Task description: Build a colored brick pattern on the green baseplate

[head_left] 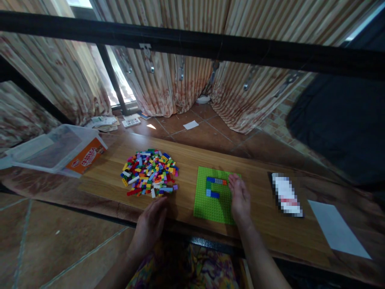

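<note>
Green baseplate (pixel 212 210) lies partly under the right hand (pixel 240 198), perhaps for steadiness; left hand (pixel 152 220) is near loose bricks (pixel 152 173). Whether either's fingers grip something, I cannot tell.

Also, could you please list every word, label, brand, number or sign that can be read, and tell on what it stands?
None can be read with certainty.
Orange label on the bin: white characters, too blurred to quote.
Booklet on the floor: dark print, too small.
Pixelated item: a red band shows, no legible words.
Bricks, green board: no text that I can make out.
</note>
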Demonstrator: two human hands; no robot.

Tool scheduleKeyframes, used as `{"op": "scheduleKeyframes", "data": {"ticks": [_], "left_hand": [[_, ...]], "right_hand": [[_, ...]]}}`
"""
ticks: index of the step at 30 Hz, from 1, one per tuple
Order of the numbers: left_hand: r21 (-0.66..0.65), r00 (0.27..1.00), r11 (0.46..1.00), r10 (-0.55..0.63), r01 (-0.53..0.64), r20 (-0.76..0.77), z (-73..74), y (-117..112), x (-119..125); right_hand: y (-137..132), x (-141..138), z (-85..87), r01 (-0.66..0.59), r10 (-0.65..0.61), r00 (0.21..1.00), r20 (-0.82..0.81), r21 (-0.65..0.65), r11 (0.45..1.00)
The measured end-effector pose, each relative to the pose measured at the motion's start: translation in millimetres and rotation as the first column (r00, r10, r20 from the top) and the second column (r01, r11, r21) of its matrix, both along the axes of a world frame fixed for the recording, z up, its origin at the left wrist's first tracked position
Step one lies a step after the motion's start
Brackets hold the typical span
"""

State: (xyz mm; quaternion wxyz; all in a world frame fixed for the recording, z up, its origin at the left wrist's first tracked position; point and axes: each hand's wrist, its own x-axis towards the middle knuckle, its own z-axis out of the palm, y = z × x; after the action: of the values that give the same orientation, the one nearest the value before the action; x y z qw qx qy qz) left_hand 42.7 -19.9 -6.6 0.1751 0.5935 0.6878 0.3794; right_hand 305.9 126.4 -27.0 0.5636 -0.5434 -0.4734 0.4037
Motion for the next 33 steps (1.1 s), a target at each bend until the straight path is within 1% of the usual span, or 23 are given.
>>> {"op": "scheduleKeyframes", "data": {"ticks": [1, 2, 3, 5, 7, 9, 13, 20, 25, 27, 30, 33], "left_hand": [[0.005, 1.0, 1.0, -0.005, 0.006, -0.011, -0.4, 0, 0], [0.01, 1.0, 1.0, -0.01, 0.01, -0.021, -0.7, 1, 0], [0.014, 0.999, 1.0, -0.015, 0.015, -0.03, -0.9, 1, 0], [0.015, 0.999, 1.0, -0.022, 0.023, -0.041, -0.9, 1, 1], [0.023, 0.999, 0.999, -0.021, 0.022, -0.05, -0.3, 2, 1], [0.028, 0.998, 0.999, -0.023, 0.025, -0.061, 0.6, 2, 2], [0.009, 0.996, 0.999, -0.043, 0.043, -0.079, 1.6, 2, 2], [0.026, 0.993, 0.999, -0.03, 0.033, -0.112, -4.8, 2, 3], [0.05, 0.991, 0.998, -0.026, 0.032, -0.134, -7.6, 3, 4], [0.055, 0.99, 0.998, -0.026, 0.034, -0.14, -8.1, 3, 3], [0.052, 0.989, 0.998, -0.032, 0.04, -0.142, -8.5, 4, 3], [0.056, 0.989, 0.997, -0.037, 0.046, -0.142, -9.0, 4, 2]], "right_hand": [[0, 1, 1.6, -0.026, 0.023, 0.993, 0.117, 0.02, 0.999], [1, 2, 3.3, -0.065, 0.052, 0.968, 0.244, 0.046, 0.997], [2, 3, 4.9, -0.117, 0.082, 0.927, 0.367, 0.073, 0.991], [7, 3, 7.3, -0.233, 0.129, 0.812, 0.569, 0.114, 0.966], [13, 4, 8.2, -0.315, 0.139, 0.707, 0.693, 0.132, 0.94], [20, 5, 8.0, -0.366, 0.149, 0.633, 0.76, 0.124, 0.922], [32, 8, 7.5, -0.43, 0.193, 0.555, 0.809, 0.081, 0.899], [41, 10, 12.4, -0.474, 0.247, 0.486, 0.839, 0.015, 0.88], [46, 9, 18.5, -0.515, 0.351, 0.408, 0.843, -0.105, 0.851], [46, 8, 20.5, -0.507, 0.365, 0.384, 0.848, -0.137, 0.851], [45, 5, 23.4, -0.483, 0.352, 0.357, 0.866, -0.151, 0.862], [43, 3, 25.8, -0.472, 0.347, 0.361, 0.865, -0.152, 0.869]]}}
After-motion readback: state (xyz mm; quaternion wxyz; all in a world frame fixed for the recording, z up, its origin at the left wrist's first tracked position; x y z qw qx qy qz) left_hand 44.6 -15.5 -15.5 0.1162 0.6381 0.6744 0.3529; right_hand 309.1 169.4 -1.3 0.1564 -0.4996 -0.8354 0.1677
